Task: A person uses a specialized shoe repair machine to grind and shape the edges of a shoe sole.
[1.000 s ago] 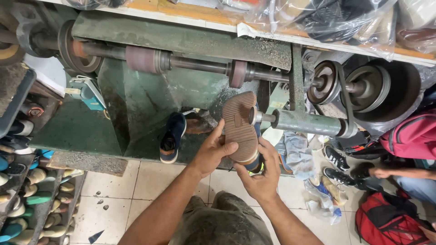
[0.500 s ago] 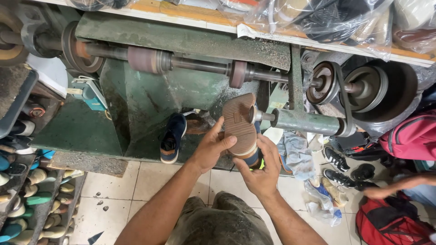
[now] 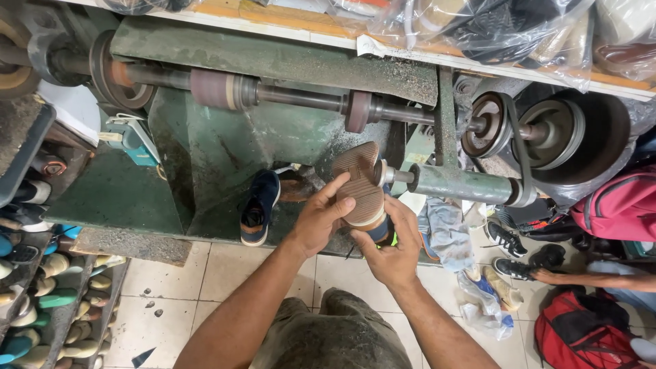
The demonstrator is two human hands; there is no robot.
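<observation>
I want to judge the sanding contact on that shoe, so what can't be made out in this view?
- Head view: the upper of the shoe is hidden; only its brown sole faces the camera.
- Where the sole meets the small spindle is covered by the shoe itself.
- The right hand and left hand hide the heel.
- Spinning or still cannot be told.

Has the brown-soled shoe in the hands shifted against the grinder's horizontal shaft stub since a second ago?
No; the brown-soled shoe remains beside the shaft stub.

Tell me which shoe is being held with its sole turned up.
The shoe with the brown ridged sole, gripped by both hands at the machine; the navy shoe lies untouched on the green base.
</observation>
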